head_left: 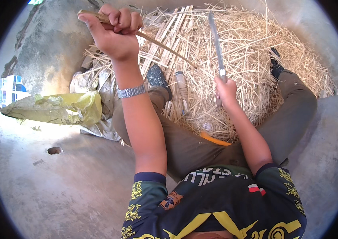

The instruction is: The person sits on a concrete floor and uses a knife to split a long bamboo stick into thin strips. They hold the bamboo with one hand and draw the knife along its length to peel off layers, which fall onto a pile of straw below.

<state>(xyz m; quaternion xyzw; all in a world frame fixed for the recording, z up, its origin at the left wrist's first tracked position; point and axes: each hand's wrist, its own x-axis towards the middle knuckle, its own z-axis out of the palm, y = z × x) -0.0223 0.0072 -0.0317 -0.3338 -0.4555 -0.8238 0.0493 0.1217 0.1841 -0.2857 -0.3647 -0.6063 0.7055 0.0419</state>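
My left hand (118,32) is raised at the upper left, its fingers wrapped round a long thin bamboo strip (165,49). The strip slants down to the right, its far end over a heap of pale shavings (248,59). In my right hand (226,92), closed round the handle, is a knife (217,46) with a long narrow blade pointing up and away from me. The blade and the strip are apart. Several flat split strips (173,30) lie on the heap's far left side.
My legs are spread around the heap, with a dark shoe (158,77) at its left and another (276,65) at its right. A clear bottle (181,85) lies in the shavings. An orange piece (215,138) sits near my lap. Leftward are a yellow sack (65,108) and a floor hole (55,150).
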